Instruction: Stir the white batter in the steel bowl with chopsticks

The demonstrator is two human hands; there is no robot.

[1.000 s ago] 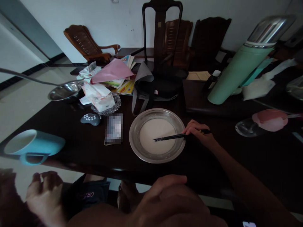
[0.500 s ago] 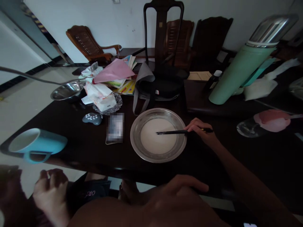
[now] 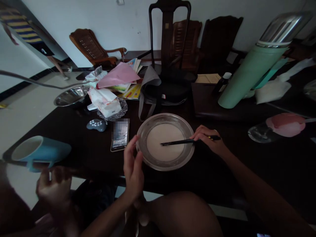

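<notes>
A metal bowl (image 3: 165,166) of milky white liquid (image 3: 164,133) stands on the dark table. My right hand (image 3: 206,138), at the bowl's right rim, is closed around dark chopsticks (image 3: 176,142). Their tips dip into the liquid near its middle. At the left rim is my left hand (image 3: 133,164), its thumb and fingers apart and the fingertips against or very close to the metal; whether they press on it I cannot tell. Just left of this hand lies a phone (image 3: 120,135) with its screen lit.
Another person's hand (image 3: 54,184) is by a blue mug (image 3: 46,149) at the left edge. A game controller (image 3: 96,125), tissue pack (image 3: 106,102) and second metal bowl (image 3: 70,96) sit beyond. A green thermos (image 3: 254,75) and pink-topped cup (image 3: 283,125) stand right. A person (image 3: 24,26) is far left.
My left hand has risen from my lap to the bowl's left rim. The chopstick tips have shifted slightly left and toward me. A person in stripes has come further into view.
</notes>
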